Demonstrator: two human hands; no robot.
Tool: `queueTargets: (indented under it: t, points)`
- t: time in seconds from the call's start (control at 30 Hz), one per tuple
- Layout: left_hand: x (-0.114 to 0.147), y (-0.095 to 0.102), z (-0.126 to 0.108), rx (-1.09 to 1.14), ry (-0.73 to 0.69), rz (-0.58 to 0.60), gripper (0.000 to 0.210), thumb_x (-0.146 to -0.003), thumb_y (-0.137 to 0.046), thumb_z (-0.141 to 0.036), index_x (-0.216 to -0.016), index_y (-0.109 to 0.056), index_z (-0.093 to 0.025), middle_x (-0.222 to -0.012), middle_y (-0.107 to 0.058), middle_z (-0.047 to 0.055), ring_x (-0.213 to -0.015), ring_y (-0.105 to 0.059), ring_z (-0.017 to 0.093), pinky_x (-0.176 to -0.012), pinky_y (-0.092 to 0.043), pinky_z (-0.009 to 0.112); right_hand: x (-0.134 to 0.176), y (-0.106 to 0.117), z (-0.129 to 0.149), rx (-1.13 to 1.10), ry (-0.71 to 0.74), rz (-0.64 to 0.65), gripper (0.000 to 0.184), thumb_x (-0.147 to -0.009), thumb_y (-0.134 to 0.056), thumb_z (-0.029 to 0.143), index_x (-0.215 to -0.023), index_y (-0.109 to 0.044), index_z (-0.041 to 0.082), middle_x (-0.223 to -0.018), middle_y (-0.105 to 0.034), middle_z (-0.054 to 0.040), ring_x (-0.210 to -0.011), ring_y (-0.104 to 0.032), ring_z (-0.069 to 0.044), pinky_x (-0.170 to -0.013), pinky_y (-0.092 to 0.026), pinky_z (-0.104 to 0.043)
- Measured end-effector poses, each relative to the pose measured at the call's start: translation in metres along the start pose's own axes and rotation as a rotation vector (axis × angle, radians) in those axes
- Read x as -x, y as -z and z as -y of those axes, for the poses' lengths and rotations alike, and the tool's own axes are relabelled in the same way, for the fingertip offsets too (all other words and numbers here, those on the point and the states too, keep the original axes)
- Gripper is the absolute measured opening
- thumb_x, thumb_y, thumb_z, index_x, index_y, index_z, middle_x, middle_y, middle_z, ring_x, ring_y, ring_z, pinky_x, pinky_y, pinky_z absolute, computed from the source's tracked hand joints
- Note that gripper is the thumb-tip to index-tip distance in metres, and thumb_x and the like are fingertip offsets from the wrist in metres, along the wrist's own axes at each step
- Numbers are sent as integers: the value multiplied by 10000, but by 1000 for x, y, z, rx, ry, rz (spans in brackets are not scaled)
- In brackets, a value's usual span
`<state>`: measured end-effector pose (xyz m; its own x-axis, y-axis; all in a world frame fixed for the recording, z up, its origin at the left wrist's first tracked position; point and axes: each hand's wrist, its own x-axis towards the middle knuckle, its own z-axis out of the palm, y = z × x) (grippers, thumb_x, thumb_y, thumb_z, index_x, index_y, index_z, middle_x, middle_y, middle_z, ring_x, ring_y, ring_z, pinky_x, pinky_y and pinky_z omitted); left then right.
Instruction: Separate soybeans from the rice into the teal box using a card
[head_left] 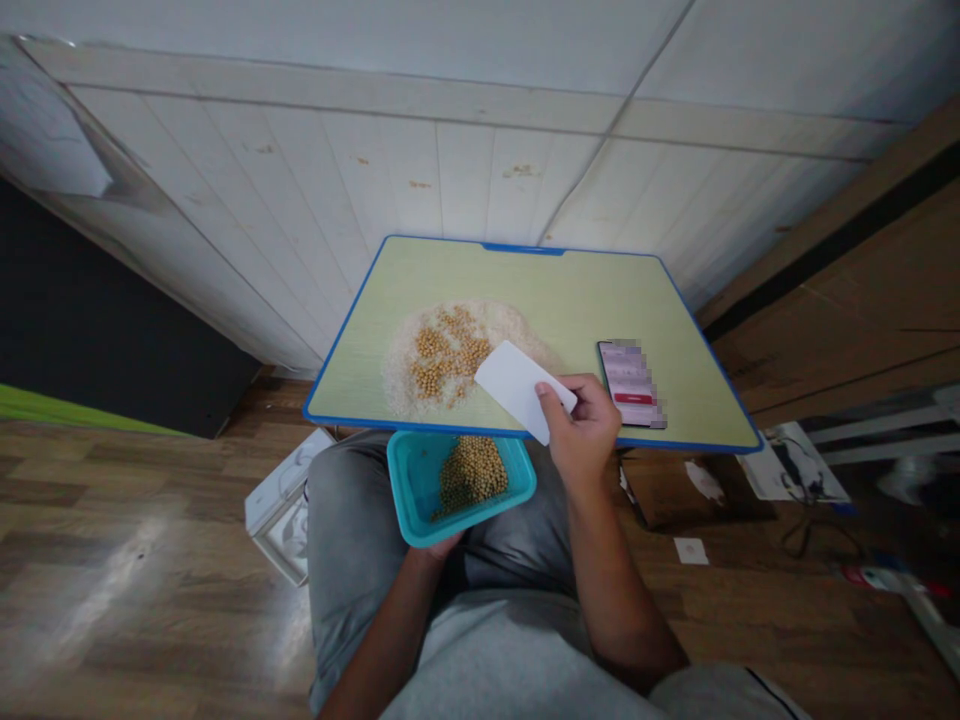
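Observation:
My right hand pinches a white card, thumb on top, over the front part of the small table. Just left of the card's far end lies a flat spread of rice with yellow soybeans scattered on it. Below the table edge, over my lap, my left hand supports a turquoise plastic container from underneath; its fingers are mostly hidden by it. Soybeans are heaped in the container, mostly towards its right side.
The table has a pale green top and blue rim, against a white panelled wall. A phone lies on its right side. White boxed item stands on the floor at left; a cardboard box sits under the table's right.

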<state>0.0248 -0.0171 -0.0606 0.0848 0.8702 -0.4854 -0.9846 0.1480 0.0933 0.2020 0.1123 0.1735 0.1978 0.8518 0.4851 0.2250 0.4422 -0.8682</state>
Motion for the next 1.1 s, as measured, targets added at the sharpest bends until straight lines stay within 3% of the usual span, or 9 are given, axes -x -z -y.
queueTargets:
  t: [0.27,0.47,0.63,0.87,1.1]
  points:
    - [-1,5,-1,-22,-21,9,656,-1107,-230,-540,-1484,-691,-265,-1494,-710,59,-1520,-550,305,-1287,-370,594,-4,-10,1,-48,-31,146,139,-894,-763,333,-823,-722,221,-730,-711,12,-653,-613,-153,-596,-465,-275]
    - [-2,8,0,-18,-7,24,667,-1112,-182,-526,-1507,-669,-298,-1496,-713,40,-1517,-559,266,-1294,-370,560,-4,-12,2,-27,-31,114,137,-895,-762,318,-807,-717,225,-720,-701,16,-652,-609,-150,-599,-466,-275]
    - [0,5,1,-5,-16,10,652,-1111,-218,-517,-1504,-675,-268,-1482,-726,59,-1511,-565,290,-1288,-381,574,-4,-12,2,-72,-30,197,124,-895,-773,318,-825,-730,224,-732,-711,17,-642,-607,-145,-588,-450,-271]
    - [0,5,1,12,-12,-2,662,-1113,-219,-522,-1443,-726,-251,-1442,-751,65,-1482,-597,269,-1283,-397,540,-4,-12,3,-44,-33,185,115,-887,-771,312,-818,-741,225,-732,-721,15,-644,-605,-144,-596,-446,-277]
    - [0,3,2,20,15,-15,646,-1110,-243,-558,-1472,-701,-283,-1494,-715,48,-1492,-584,299,-1288,-374,585,-2,-11,5,-119,-48,202,102,-883,-783,299,-827,-748,222,-737,-728,13,-658,-629,-145,-596,-464,-267]
